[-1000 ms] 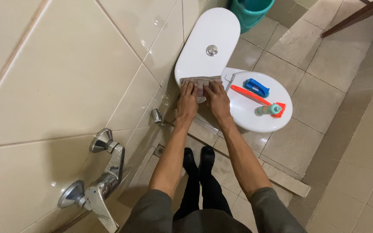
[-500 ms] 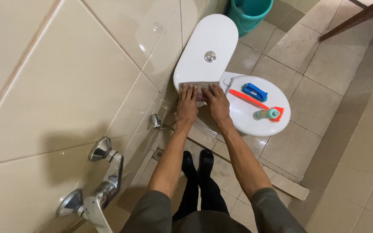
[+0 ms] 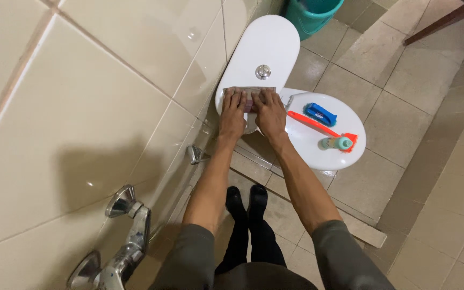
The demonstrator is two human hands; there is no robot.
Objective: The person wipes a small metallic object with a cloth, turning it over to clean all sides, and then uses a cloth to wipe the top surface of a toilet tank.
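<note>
Toilet tank (image 3: 264,45), hands (image 3: 233,114) on cloth (image 3: 248,92)

The scene is viewed steeply downward from one head-worn camera, at arm's length above the toilet tank (image 3: 261,51) beside the tiled wall (image 3: 92,107).

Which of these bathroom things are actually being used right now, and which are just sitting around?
In use:
- cloth, pressed flat under both hands
- left hand and right hand
- tank lid, which the cloth lies on

Lying about:
- orange brush, blue brush and small bottle, all on the toilet lid
- teal bucket behind the tank
- wall tap
</note>
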